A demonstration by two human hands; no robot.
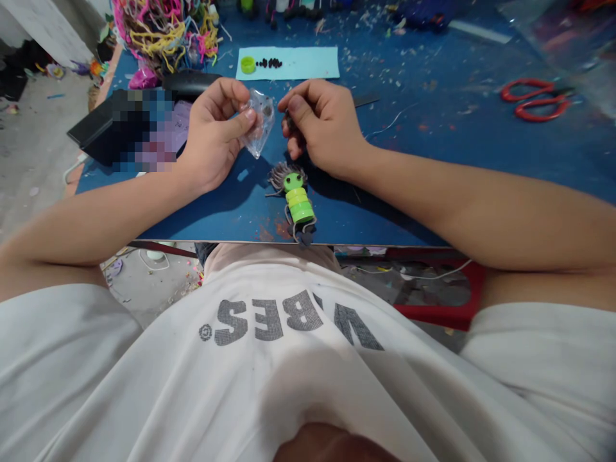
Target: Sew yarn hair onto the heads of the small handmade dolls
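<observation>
My left hand pinches a small clear plastic bag between thumb and fingers; a few small dark bits show inside it. Just right of the bag, my right hand is closed with its fingers curled, and something dark shows between them, too hidden to name. Below both hands a little doll lies on the blue table, with stacked green and yellow bottle-cap pieces, grey yarn hair and dark feet near the front edge. Beyond the hands, a light blue strip carries a green cap and several black beads.
Red-handled scissors lie at the right. A heap of colourful yarn stands at the back left, near a black case. A metal blade and thin wire lie right of my right hand.
</observation>
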